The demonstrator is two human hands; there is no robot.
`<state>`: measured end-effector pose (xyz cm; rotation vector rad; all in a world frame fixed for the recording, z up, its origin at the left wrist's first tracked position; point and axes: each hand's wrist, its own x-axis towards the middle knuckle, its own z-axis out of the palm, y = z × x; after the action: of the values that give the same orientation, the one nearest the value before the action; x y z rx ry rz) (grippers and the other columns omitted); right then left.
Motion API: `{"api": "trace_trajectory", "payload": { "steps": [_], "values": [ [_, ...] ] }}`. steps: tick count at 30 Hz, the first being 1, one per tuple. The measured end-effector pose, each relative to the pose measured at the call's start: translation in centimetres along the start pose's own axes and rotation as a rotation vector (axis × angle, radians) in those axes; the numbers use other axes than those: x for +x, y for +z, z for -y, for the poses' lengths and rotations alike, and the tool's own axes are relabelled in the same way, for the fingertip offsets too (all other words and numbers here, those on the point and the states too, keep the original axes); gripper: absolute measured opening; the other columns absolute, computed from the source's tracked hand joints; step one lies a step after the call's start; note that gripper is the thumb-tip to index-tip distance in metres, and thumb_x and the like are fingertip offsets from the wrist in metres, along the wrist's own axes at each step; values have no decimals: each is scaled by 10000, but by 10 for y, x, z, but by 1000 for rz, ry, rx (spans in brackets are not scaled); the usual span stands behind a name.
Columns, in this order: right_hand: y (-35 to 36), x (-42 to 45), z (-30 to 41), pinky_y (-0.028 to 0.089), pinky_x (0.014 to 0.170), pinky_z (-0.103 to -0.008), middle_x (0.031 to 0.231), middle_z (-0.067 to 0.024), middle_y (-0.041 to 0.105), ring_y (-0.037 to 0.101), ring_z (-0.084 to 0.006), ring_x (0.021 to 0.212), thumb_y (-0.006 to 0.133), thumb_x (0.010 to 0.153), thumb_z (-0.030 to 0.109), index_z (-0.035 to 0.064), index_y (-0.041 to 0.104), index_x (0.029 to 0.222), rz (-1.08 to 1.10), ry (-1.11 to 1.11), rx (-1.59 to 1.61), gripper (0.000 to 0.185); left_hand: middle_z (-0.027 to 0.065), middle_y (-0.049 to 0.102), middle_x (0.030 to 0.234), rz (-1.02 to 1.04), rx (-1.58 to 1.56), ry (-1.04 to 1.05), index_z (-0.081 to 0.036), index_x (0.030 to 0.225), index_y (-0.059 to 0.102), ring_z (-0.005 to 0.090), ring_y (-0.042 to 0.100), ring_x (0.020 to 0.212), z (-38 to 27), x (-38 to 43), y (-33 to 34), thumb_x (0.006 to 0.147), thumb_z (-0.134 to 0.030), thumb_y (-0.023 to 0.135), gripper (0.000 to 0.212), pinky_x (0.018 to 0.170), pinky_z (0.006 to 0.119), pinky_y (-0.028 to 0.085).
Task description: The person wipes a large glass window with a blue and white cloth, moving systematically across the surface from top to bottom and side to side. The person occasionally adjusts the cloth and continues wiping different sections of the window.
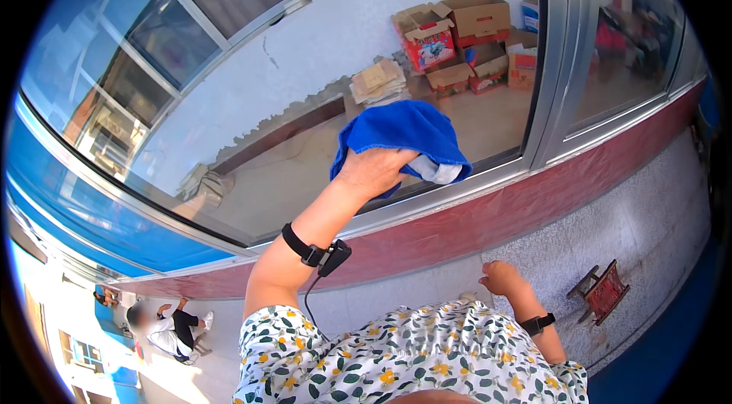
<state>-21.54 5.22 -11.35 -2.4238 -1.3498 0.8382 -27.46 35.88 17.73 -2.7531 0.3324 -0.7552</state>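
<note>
My left hand (pixel 372 172) grips a blue cloth (pixel 406 126) with a whitish grey part (pixel 434 168) showing below the fingers. The cloth is held up at the lower part of a large glass window pane (pixel 297 158), just above its metal frame (pixel 434 198). My right hand (pixel 500 278) hangs low by my side, over the paved ground, its fingers loosely curled with nothing visible in them. A black strap with a small device (pixel 320 255) is on my left forearm, and another strap (pixel 537 324) is on my right one.
Below the window runs a dark red wall band (pixel 457 232). A small red folding stool (pixel 603 295) stands on the paving (pixel 640 215) at the right. Behind the glass are cardboard boxes (pixel 474 15) and stacked papers (pixel 377 83). Another person (pixel 171 329) sits at the lower left.
</note>
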Motion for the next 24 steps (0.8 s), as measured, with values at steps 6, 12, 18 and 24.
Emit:
{"api": "trace_trajectory", "payload": {
  "steps": [6, 12, 18, 24],
  "values": [
    [-16, -8, -4, 517, 841, -479, 986, -225, 688, 653, -404, 956, 687, 847, 311, 9, 673, 985, -48, 23, 2, 332, 29, 651, 1210, 220, -281, 63, -195, 1154, 662, 261, 620, 1130, -10, -57, 36, 673, 53, 685, 541, 974, 351, 494],
    [-11, -18, -11, 518, 833, -474, 958, -209, 692, 651, -408, 925, 678, 841, 326, 42, 700, 1012, -58, 69, 10, 332, 71, 678, 1116, 60, 262, -40, -196, 1073, 713, 290, 611, 1109, 65, -46, -72, 660, -344, 785, 445, 974, 435, 443],
    [4, -22, -36, 518, 843, -472, 983, -200, 694, 648, -402, 951, 678, 840, 335, 56, 706, 1020, -107, 148, 67, 333, 229, 566, 1324, -553, 671, -371, -32, 1296, 586, 371, 488, 1272, 193, 40, -235, 870, -565, 642, 684, 1097, 488, 258],
    [-3, -20, -15, 514, 859, -475, 1034, -210, 685, 641, -397, 995, 679, 848, 324, 33, 688, 1044, -29, 118, 60, 351, 180, 472, 1444, -813, 820, -476, -138, 1378, 544, 379, 400, 1359, 193, 145, -322, 777, -793, 539, 888, 1123, 539, 244]
  ]
}}
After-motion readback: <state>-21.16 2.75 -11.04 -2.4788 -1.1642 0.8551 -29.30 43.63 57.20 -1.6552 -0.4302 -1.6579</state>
